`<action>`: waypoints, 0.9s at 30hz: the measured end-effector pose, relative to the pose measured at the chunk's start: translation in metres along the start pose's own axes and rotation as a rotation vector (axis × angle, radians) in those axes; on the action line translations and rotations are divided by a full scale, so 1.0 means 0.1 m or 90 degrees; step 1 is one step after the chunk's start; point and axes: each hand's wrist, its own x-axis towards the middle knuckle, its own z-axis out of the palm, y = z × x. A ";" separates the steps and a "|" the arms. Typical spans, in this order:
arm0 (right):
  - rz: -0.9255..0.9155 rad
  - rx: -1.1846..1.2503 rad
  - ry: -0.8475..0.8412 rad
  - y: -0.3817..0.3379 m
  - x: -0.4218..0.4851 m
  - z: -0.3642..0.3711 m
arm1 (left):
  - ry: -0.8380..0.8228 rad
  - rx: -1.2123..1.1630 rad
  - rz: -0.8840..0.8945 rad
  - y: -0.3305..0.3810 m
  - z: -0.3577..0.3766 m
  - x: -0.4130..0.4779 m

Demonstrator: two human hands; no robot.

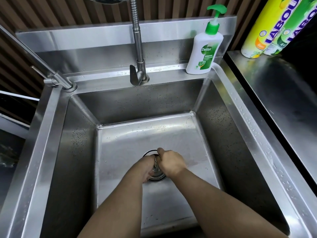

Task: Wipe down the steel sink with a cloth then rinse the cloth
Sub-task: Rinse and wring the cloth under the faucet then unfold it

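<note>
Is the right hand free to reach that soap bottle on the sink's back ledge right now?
Probably not at once: the right hand and left hand both grip the cloth over the drain. The way up to the soap bottle looks clear, though.

A kitchen washing-up area. A deep stainless steel sink (pixel 137 103) with a raised steel backsplash (pixel 85 38) fills the view, with a flexible-neck tap (pixel 138 48) at its far edge. A Dettol hand wash pump bottle (pixel 204 52) stands on its far right corner. Two bright bottles labelled Labour (pixel 267 26) stand on the steel surface (pixel 283 93) at right. Brown slatted wall panelling (pixel 68 12) runs behind.
</note>
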 end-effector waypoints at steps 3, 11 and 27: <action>0.068 0.067 -0.077 0.01 0.05 -0.07 | 0.008 -0.037 0.035 -0.05 -0.02 -0.09; 0.168 0.603 0.006 0.14 -0.37 -0.70 | -0.210 -0.175 0.247 0.10 -0.28 -0.56; -0.113 0.759 0.298 0.36 -2.03 -1.79 | -0.332 -0.029 0.650 0.82 0.38 -2.07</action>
